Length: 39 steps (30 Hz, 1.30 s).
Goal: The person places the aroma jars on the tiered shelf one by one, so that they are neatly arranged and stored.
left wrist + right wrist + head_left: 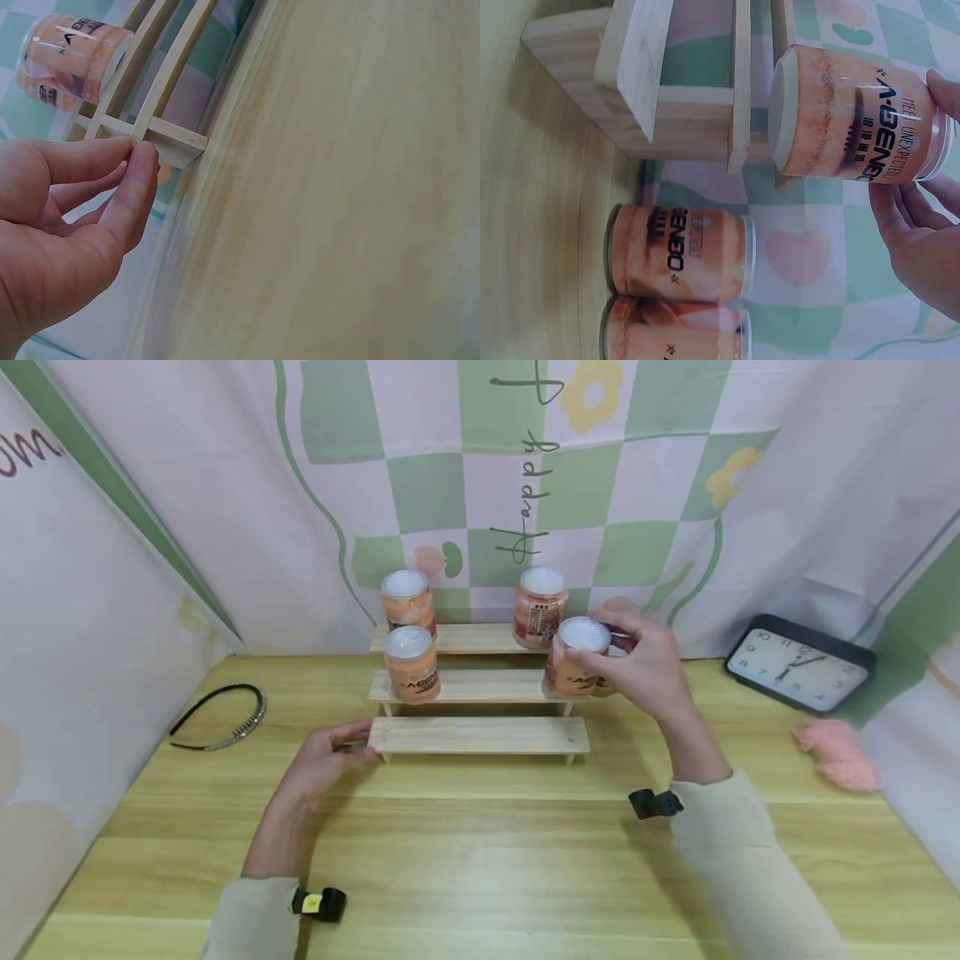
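Note:
My right hand grips an orange-peach jar with a clear lid near the right end of the middle step. In the right wrist view, fingers and thumb hold this printed jar around its lid end, its base close to the wooden steps. My left hand pinches the left end of the lowest step of the three-tier wooden rack. A matching jar stands on the middle step at left. Two more, a left jar and a right jar, stand on the top step.
Two similar jars, a nearer jar and another jar, stand on the table beside the rack's right side. A black headband lies at left; a clock and a pink fluffy item lie at right. A patterned curtain hangs behind.

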Each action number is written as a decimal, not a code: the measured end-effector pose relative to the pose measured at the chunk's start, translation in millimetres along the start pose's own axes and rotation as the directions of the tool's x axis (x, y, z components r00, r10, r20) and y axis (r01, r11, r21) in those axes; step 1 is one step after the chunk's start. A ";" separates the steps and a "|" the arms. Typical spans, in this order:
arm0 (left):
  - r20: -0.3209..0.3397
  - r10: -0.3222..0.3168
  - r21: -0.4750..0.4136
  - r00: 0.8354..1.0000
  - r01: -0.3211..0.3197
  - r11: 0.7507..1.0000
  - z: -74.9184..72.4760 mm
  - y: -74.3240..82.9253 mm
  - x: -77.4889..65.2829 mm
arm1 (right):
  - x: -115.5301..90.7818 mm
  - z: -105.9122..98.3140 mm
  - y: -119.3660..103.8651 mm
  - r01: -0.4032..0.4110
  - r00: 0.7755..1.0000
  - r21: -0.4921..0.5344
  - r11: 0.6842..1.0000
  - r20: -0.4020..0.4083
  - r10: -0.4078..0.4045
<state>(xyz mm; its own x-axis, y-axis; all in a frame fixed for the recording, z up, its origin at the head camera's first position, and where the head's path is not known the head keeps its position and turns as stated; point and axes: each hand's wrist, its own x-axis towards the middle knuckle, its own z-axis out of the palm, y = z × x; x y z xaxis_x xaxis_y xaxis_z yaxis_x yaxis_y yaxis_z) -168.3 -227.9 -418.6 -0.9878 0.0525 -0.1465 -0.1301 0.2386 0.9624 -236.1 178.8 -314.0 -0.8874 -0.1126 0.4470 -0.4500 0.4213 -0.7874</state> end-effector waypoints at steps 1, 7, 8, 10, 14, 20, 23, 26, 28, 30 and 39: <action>-0.002 -0.002 0.000 1.000 0.002 1.000 -0.1 -0.6 0.3 | 0.3 1.2 -0.2 0.000 1.000 0.000 1.000 0.004 0.000; -0.004 -0.003 -0.002 1.000 0.003 1.000 -0.8 -2.3 0.6 | 1.4 7.9 -0.4 -0.010 1.000 0.006 1.000 0.029 0.010; -0.003 -0.002 -0.002 1.000 0.002 1.000 -1.0 -2.4 0.4 | 1.5 9.0 -0.8 -0.010 0.999 0.012 1.000 0.032 0.010; -0.005 -0.003 -0.002 1.000 0.003 1.000 -1.2 -3.0 0.5 | 1.6 11.1 -1.6 -0.017 0.999 0.018 1.000 0.037 0.016; -0.007 -0.005 -0.001 1.000 0.005 1.000 -1.3 -3.6 0.6 | 1.9 15.6 -3.1 -0.020 0.999 0.022 1.000 0.038 0.020; -0.009 -0.009 0.002 1.000 0.009 1.000 -1.1 -3.5 0.6 | 2.3 23.4 -5.8 0.019 0.999 0.035 0.999 0.030 -0.020; -0.011 -0.012 0.001 1.000 0.012 1.000 -0.9 -2.9 0.6 | 2.2 26.9 -6.1 0.034 0.999 0.035 0.999 0.035 -0.035; -0.013 -0.016 0.003 1.000 0.016 1.000 -0.9 -2.3 0.4 | 2.2 30.1 -6.4 0.027 0.999 0.015 1.000 0.039 -0.028; -0.015 -0.019 0.004 1.000 0.019 1.000 -1.0 -2.1 0.3 | 2.1 31.9 -6.4 0.019 0.999 -0.006 1.000 0.037 -0.018; -0.014 -0.019 0.004 1.000 0.019 1.000 -1.0 -1.9 0.1 | 1.8 33.2 -6.4 0.010 0.999 -0.024 1.000 0.034 -0.009; -0.009 -0.011 -0.001 1.000 0.011 1.000 -0.9 -1.7 -0.4 | 1.1 38.5 -5.8 -0.008 1.000 -0.086 0.996 0.017 0.010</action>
<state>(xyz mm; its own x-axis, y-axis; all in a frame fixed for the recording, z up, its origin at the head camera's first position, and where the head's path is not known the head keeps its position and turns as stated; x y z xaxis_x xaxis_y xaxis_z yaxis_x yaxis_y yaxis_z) -167.8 -229.2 -419.9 -0.9871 0.0414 -0.1548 -0.1408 0.2377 0.9611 -238.3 141.6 -325.3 -0.8933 -0.1236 0.4321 -0.4325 0.4978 -0.7518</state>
